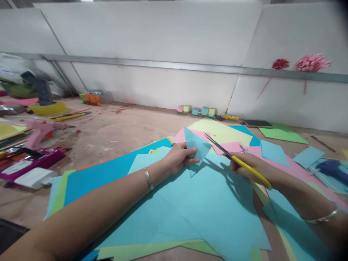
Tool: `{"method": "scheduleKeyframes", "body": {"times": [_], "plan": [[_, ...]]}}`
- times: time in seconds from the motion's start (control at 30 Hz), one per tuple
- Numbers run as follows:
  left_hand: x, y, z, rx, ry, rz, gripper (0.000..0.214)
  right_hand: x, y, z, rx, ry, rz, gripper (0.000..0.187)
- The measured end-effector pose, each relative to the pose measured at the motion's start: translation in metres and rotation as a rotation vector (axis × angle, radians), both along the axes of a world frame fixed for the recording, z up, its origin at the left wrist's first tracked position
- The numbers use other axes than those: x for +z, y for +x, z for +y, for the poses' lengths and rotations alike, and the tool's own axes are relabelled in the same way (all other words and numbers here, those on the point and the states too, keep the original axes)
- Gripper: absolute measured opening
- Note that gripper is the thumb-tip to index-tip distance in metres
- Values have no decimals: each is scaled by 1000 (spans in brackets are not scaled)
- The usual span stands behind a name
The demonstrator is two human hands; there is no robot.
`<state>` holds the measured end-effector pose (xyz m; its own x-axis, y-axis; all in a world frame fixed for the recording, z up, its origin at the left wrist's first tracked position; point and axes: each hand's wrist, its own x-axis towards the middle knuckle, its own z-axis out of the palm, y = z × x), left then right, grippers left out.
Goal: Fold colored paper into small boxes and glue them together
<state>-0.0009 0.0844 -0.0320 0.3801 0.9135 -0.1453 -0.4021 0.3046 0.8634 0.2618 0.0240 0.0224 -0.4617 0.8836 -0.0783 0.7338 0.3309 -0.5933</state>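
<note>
My left hand [181, 158] pinches a folded light-blue piece of paper [198, 143], roughly triangular, with its point upward. A pair of scissors [239, 163] with yellow handles is in my right hand [241, 165]. Its blades are spread apart, and one tip comes close to the paper's right corner. Both hands are above a large light-blue sheet [190, 210], which lies over blue and green sheets. Part of my right hand is hidden behind the scissor handle.
Pink [233, 146] and yellow sheets [223, 130] lie behind my hands. At left are a pink glue gun [40, 130] and a purple power strip [40, 163]. Small paper blocks [195, 110] stand along the white wall [152, 83]. A dark flat slab [257, 124] sits back right.
</note>
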Motion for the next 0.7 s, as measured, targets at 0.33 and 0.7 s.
{"method": "scheduleKeyframes", "body": {"times": [0.33, 0.7], "plan": [[1, -1, 0, -12, -12, 57, 18, 6, -6, -1, 52, 38, -30, 33], [1, 0, 0, -5, -30, 34, 20, 3, -5, -1, 44, 37, -30, 36]]}}
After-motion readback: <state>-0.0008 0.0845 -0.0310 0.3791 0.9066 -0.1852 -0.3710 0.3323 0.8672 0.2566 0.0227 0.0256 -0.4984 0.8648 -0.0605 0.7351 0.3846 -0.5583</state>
